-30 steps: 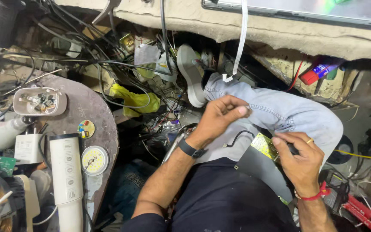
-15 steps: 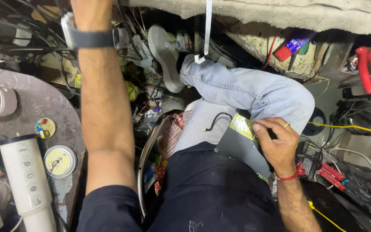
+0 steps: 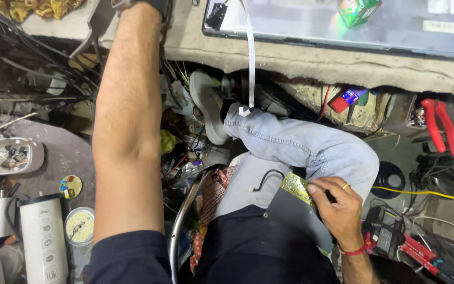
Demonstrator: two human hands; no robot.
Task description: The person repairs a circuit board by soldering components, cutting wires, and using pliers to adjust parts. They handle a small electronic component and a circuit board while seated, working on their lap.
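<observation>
My right hand (image 3: 337,202) rests on my lap and pinches a small yellow-green circuit board (image 3: 296,188) by its right end. A thin black wire (image 3: 266,176) curls from the board across my grey-jeaned thigh (image 3: 300,147). My left forearm (image 3: 127,121) stretches straight up the frame. A black wristband (image 3: 156,5) sits at the top edge, and the hand itself is cut off beyond it, over the ledge (image 3: 311,63) above.
A round table (image 3: 66,155) at the left carries a white tray of small parts (image 3: 6,156), a round LED disc (image 3: 80,226) and a white cylinder device (image 3: 43,242). A white ribbon cable (image 3: 250,58) hangs from a flat panel (image 3: 342,21). Red pliers (image 3: 440,126) and tangled cables lie right.
My left hand left my lap and reached up and forward until it passed out of the top of the frame. My right hand stayed on the lap holding the board.
</observation>
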